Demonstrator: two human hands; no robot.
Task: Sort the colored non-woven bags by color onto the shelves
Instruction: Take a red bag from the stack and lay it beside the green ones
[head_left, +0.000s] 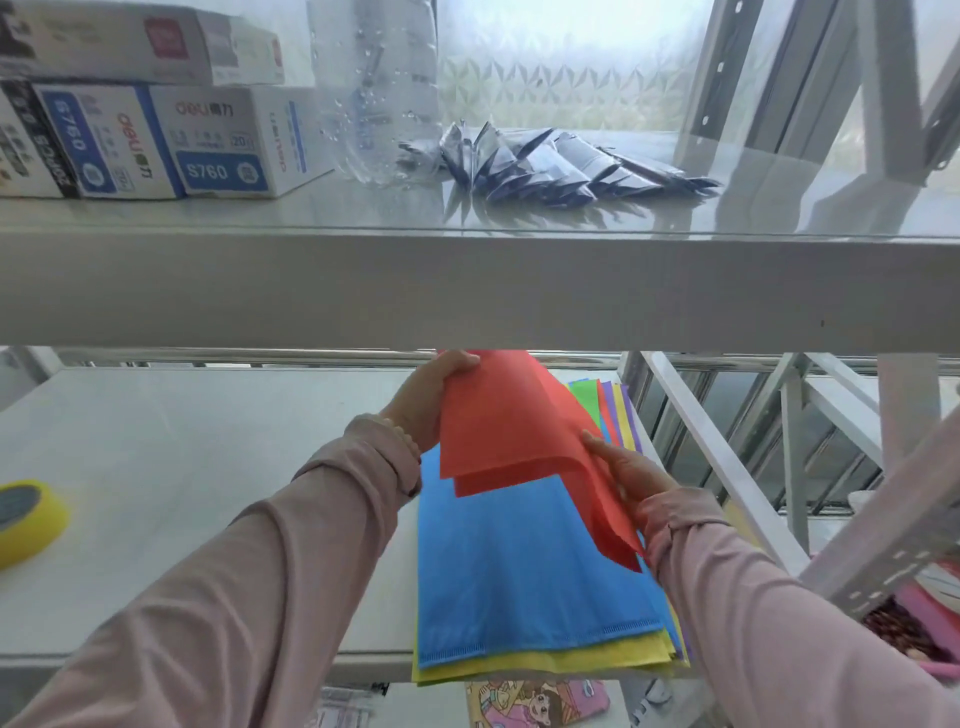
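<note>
Red non-woven bags (511, 426), lifted above a blue bag (530, 577) topping a mixed-colour stack (545, 665) on the lower shelf (156, 467), are gripped by the left hand (431, 400) at their far edge and the right hand (628, 467) at their near corner.

There is only one view, from a camera on the person's head. It faces forward and a little down into a shelving unit, and it stands very near to it. The front edge of the upper shelf (467, 291) crosses the whole middle of the picture, so the camera sees above this shelf and also below it, onto the lower shelf (156, 467). The wide lens bends the edges. Both sleeves enter from the near bottom corners.
</note>
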